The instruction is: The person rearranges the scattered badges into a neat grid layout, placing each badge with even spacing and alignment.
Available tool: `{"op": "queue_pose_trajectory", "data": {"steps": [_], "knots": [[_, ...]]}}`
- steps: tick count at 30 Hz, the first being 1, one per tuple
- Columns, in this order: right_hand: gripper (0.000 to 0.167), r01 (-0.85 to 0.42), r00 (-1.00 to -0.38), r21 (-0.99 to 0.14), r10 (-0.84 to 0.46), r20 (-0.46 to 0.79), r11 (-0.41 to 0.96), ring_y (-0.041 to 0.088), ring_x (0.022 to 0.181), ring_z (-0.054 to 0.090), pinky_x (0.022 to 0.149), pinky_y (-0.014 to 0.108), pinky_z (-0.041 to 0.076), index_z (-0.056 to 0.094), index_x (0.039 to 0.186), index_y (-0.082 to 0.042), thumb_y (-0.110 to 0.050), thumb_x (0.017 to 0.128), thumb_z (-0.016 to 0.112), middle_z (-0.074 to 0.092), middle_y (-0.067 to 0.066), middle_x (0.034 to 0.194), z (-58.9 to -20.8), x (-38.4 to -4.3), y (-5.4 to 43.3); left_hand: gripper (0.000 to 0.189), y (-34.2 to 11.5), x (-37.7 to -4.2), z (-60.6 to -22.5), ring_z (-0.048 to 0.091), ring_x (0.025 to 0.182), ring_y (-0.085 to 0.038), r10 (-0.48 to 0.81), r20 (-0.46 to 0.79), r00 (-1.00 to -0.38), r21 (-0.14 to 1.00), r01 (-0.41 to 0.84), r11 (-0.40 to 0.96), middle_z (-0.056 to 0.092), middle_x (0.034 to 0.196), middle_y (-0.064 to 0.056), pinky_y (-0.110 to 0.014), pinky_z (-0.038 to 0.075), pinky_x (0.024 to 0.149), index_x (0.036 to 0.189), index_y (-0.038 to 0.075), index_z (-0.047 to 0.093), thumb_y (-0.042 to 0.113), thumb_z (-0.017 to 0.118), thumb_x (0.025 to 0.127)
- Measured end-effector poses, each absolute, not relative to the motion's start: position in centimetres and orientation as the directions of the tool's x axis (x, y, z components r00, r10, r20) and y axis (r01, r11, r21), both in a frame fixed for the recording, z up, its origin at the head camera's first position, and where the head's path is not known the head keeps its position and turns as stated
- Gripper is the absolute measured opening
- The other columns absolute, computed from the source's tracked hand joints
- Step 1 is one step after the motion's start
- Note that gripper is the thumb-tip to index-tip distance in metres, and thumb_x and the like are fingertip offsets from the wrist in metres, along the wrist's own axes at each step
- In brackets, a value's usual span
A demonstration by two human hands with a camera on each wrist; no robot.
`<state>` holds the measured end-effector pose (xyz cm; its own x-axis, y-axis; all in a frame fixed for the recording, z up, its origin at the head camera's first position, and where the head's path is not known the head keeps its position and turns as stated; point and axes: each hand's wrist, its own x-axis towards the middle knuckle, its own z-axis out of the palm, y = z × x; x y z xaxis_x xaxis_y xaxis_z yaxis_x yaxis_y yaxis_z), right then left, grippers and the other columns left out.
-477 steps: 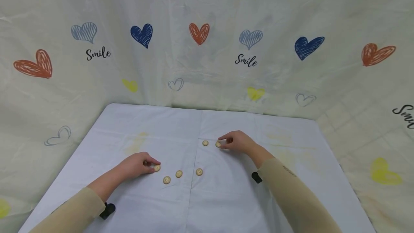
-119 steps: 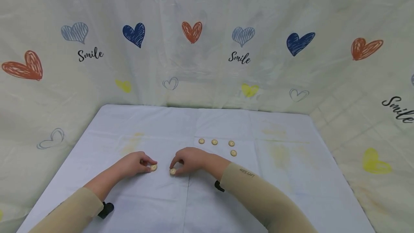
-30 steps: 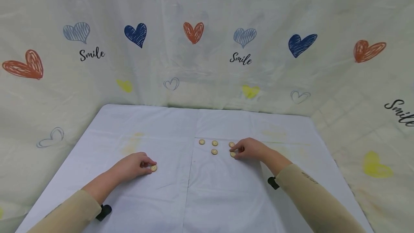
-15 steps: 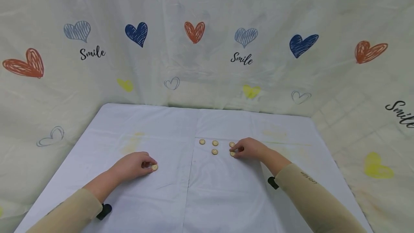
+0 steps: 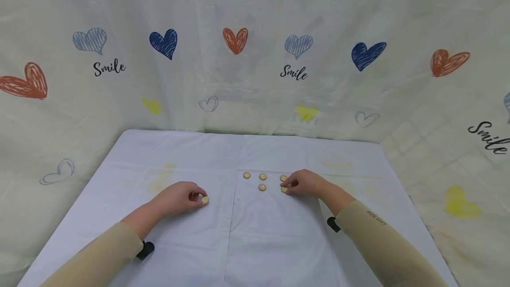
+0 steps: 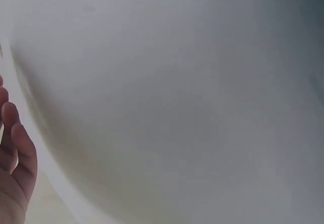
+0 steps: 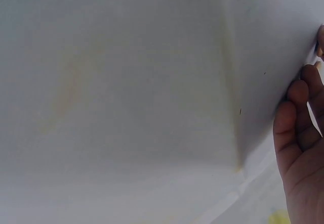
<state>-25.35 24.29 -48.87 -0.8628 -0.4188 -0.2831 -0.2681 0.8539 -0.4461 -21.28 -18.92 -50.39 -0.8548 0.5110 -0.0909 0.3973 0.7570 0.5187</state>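
Between the left hand's [image 5: 178, 199] thumb and fingers, a round, light wooden button [image 5: 205, 200] is pinched, left of the table's middle crease. The right hand [image 5: 304, 183] pinches another wooden button [image 5: 284, 189] on the cloth; a third button [image 5: 283, 178] lies right behind it, close to the index finger. To their left are a far-left button [image 5: 246, 175], a far-middle button [image 5: 262, 176] and a near-middle button [image 5: 262, 187]. Each wrist view catches curved fingers of the left hand [image 6: 19, 158] and the right hand [image 7: 301, 143] at its edge, with no button discernible.
A white cloth [image 5: 179, 154] with creases and faint yellow stains covers the table. Behind it hangs a pale curtain [image 5: 263, 8] printed with hearts and "Smile". Both forearms wear beige sleeves, with a dark device [image 5: 145, 250] below the left wrist.
Over the earlier frames, scattered buttons came into two rows at the right hand's side. In the last half second, the left hand moved right with its button; the right hand stayed nearly still.
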Motion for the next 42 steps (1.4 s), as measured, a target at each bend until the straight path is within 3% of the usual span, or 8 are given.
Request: {"op": "queue_pose_trajectory", "data": {"steps": [7, 18, 42], "knots": [[0.025, -0.251, -0.869, -0.461, -0.408, -0.279, 0.851, 0.011, 0.073, 0.052, 0.067, 0.03, 0.044, 0.079, 0.109, -0.023, -0.022, 0.084, 0.08, 0.061, -0.008, 0.078, -48.9, -25.4, 24.6, 0.013, -14.7, -23.8, -49.9, 0.051, 0.07, -0.007, 0.537, -0.084, -0.84, 0.528, 0.419, 0.738, 0.056, 0.072, 0.012, -0.029, 0.044, 0.068, 0.101, 0.029, 0.076, 0.028, 0.076, 0.089], [0.024, -0.233, -0.873, -0.472, -0.396, -0.283, 0.85, 0.011, 0.073, 0.053, 0.067, 0.03, 0.044, 0.079, 0.108, -0.022, -0.021, 0.084, 0.08, 0.062, -0.009, 0.077, -49.3, -25.6, 24.9, 0.018, -8.6, -26.3, -49.7, 0.051, 0.07, -0.009, 0.619, -0.097, -0.78, 0.517, 0.492, 0.701, 0.056, 0.071, 0.009, -0.03, 0.043, 0.07, 0.106, 0.02, 0.077, 0.028, 0.074, 0.09], [0.029, -0.253, -0.87, -0.489, -0.417, -0.264, 0.835, 0.011, 0.076, 0.053, 0.069, 0.031, 0.045, 0.077, 0.115, -0.022, -0.025, 0.087, 0.078, 0.062, -0.009, 0.085, -49.0, -25.1, 25.2, 0.022, -7.2, -26.5, -50.6, 0.054, 0.076, -0.007, 0.579, -0.135, -0.804, 0.473, 0.461, 0.751, 0.061, 0.079, 0.016, -0.03, 0.045, 0.075, 0.113, 0.027, 0.076, 0.032, 0.073, 0.091]]}}
